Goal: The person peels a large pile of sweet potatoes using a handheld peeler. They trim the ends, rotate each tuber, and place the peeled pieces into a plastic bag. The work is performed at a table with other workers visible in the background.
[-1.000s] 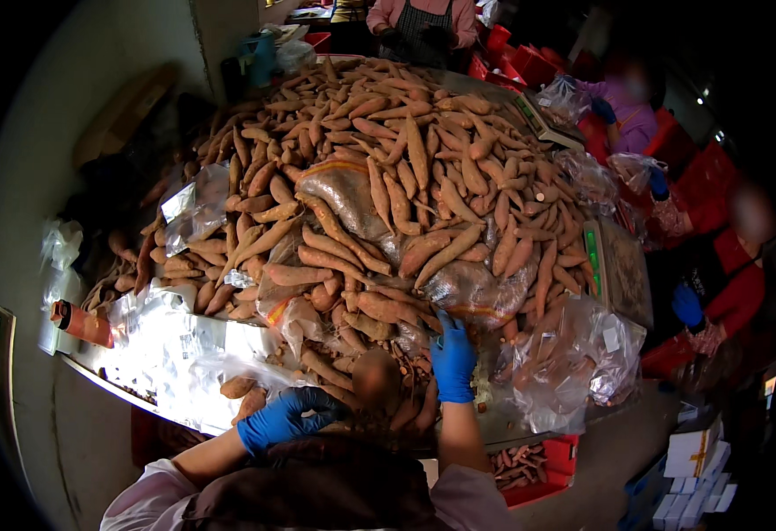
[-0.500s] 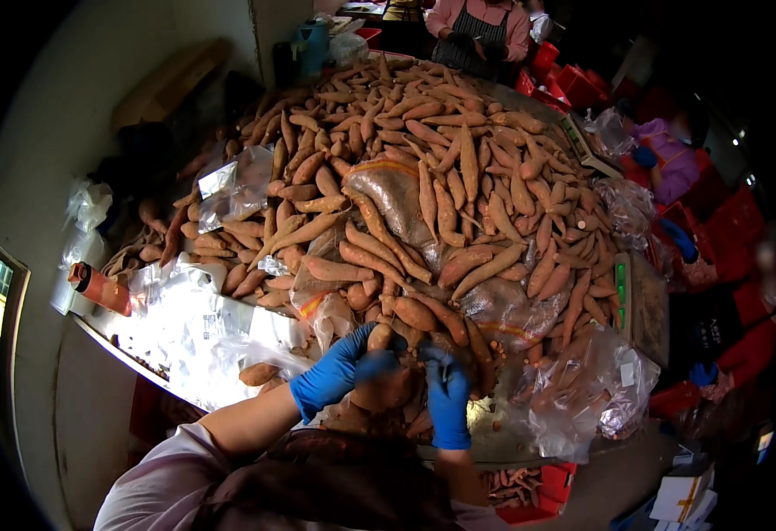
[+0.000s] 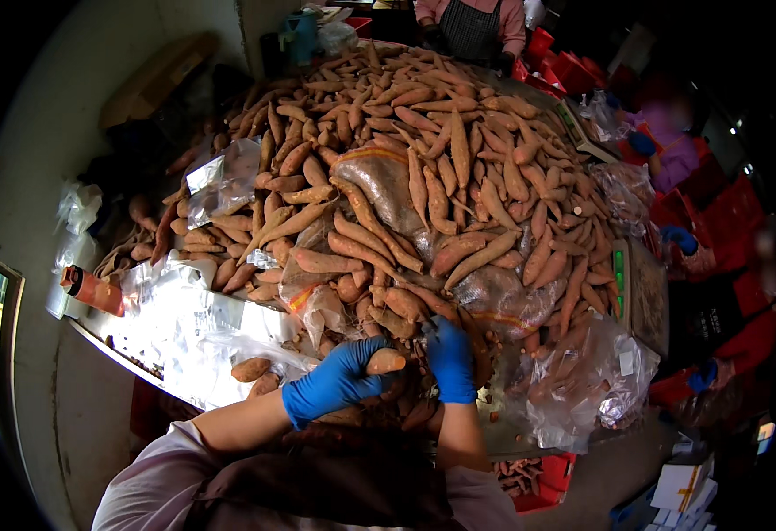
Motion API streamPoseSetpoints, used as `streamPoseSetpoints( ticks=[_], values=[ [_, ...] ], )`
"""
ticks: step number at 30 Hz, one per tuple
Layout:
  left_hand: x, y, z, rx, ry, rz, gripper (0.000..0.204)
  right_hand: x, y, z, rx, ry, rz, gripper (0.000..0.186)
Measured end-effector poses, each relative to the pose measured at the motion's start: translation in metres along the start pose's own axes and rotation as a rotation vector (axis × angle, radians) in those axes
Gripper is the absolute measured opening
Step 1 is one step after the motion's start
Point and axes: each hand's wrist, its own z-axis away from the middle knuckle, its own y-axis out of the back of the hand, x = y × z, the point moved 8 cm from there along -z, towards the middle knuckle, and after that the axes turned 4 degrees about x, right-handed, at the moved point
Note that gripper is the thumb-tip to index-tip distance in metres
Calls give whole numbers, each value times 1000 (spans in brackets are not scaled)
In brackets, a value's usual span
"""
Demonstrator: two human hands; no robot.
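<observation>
My left hand (image 3: 339,380), in a blue glove, is closed around a short sweet potato (image 3: 385,361) whose pale end points right. Just to its right, my blue-gloved right hand (image 3: 451,361) has its fingers curled together at the near edge of the pile. Something small and dark shows at those fingertips, too unclear to name. Beyond both hands spreads a large heap of sweet potatoes (image 3: 459,146), some lying on clear plastic sacks (image 3: 375,190). Loose sweet potatoes (image 3: 251,369) rest on plastic left of my left hand.
Crumpled clear bags (image 3: 574,389) lie right of my hands, near a scale (image 3: 643,296). A red crate (image 3: 554,482) with small sweet potatoes sits below the table edge. An orange-red bottle (image 3: 94,290) lies at far left. Co-workers stand beyond the heap and along the right.
My left hand has come lower, and the pale end of its sweet potato now shows. My right hand has shifted up, further from the left. The view has moved slightly.
</observation>
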Motion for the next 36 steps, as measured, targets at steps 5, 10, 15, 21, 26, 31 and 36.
streamPoseSetpoints(
  ticks=[5,10,15,21,26,31,36],
  values=[
    [78,-18,9,-92,-624,-210,21,-27,-29,37,-213,388,273,17],
    [55,-42,13,-206,-803,-479,44,-46,-51,43,-446,-492,-1698,16],
    [15,-1,9,-24,-213,145,76,-41,-29,39,-113,-209,-806,22],
    [-19,0,12,-107,49,143,69,-90,11,32,23,354,-535,25],
    [-25,5,19,-18,61,15,58,-102,26,30,-75,437,-34,37],
    [-29,18,23,27,38,-106,55,-89,16,27,-59,378,259,19],
    [-5,6,33,-85,-57,-64,50,18,-4,1,-242,-47,90,20]
  ],
)
